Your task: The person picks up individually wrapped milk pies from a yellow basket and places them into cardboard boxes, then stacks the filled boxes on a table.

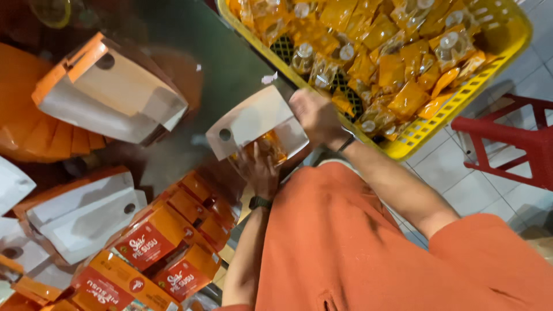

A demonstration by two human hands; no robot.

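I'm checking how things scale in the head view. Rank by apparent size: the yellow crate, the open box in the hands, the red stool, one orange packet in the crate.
1. Yellow crate, though cut off by the frame.
2. Open box and red stool: too alike to rank, and the stool is cropped and farther away.
3. Orange packet.

A dark, glossy green-grey tabletop (230, 63) reflects the surrounding orange and fills the upper left of the view. Beyond the table's right edge lies a floor of pale grey square tiles (461, 173) with thin dark joints. A red plastic stool (518, 135) stands on those tiles at the far right, lit evenly.
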